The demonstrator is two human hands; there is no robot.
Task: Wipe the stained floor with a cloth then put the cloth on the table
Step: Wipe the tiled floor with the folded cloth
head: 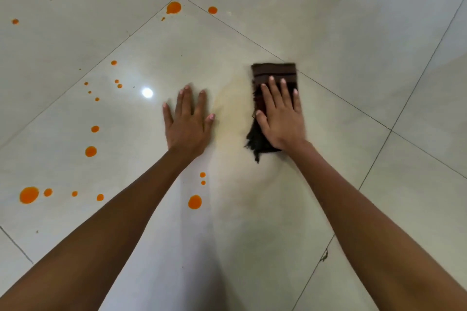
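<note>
Bright, even light; round glare spot [147, 92] on glossy floor [328, 20] just left of left hand [188, 121]. Soft shadow [202, 272] pools below it, twd bottom edge. To its right, right hand [281, 118] & cloth [274, 70] show slight motion blur. Grout lines [427, 63] bow nr frame edges.

Cloth [274, 72]: dark brown, with lighter brown stripes across its far end. Floor [328, 20]: glossy off-white tiles, thin dark grout lines. Spots [29, 194]: bright orange; smear [233, 108]: faint yellowish.
</note>
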